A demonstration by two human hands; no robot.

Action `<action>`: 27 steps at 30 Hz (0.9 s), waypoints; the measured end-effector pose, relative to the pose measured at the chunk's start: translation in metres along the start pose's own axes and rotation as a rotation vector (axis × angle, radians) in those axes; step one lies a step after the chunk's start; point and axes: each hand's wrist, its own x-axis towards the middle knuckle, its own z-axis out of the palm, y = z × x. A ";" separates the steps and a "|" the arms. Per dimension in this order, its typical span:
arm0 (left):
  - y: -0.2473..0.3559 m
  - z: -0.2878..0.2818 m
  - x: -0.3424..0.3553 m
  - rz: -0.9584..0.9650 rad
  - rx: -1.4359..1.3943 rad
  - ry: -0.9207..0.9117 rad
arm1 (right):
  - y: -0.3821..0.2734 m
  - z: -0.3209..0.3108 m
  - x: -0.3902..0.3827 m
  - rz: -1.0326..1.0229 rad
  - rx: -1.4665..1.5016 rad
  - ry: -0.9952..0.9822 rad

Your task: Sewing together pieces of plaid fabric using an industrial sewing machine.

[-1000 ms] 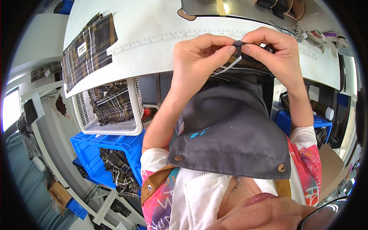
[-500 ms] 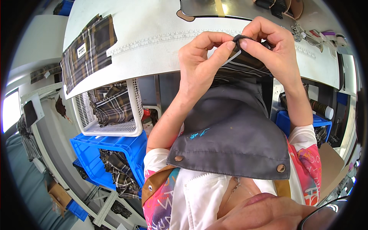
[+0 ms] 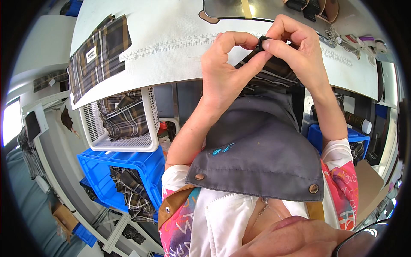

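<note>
Left hand [image 3: 224, 70]: raised over the near edge of the white table [image 3: 171, 47]; thumb and forefinger curve up and pinch the top fold of a dark plaid fabric piece [image 3: 269, 73], the remaining fingers curled beneath it.

Right hand [image 3: 297, 43]: just right of the left hand, fingertips touching it at the pinch; thumb and forefinger pressed together on the same dark folded end of the fabric, other fingers bent over it.

Dark plaid fabric piece: held between both hands above the table's near edge, hanging down toward the person's grey apron [image 3: 257, 154].

White table: printed ruler strip [image 3: 171, 43] runs left to right across it. A flat plaid panel with a small white label [image 3: 98, 55] lies at the far left, well apart from the hands.

White wire basket [image 3: 122, 124]: below the table's left part, holds crumpled plaid cloth.

Blue crate [image 3: 128, 171]: directly under the basket, also holding plaid cloth.

Sewing machine bed [image 3: 248, 8]: metal plate at the far edge, behind the hands.

Second blue crate [image 3: 325, 135]: right, under the table, partly hidden by the right forearm.
</note>
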 end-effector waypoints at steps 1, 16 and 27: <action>0.000 0.001 -0.001 -0.054 -0.098 0.015 | 0.000 0.000 0.000 0.000 0.009 -0.001; 0.000 -0.008 0.002 -0.600 -0.788 -0.067 | 0.008 -0.009 0.001 -0.003 0.076 -0.041; 0.004 -0.007 0.006 -0.644 -0.783 -0.071 | 0.003 -0.015 0.000 -0.012 0.047 -0.076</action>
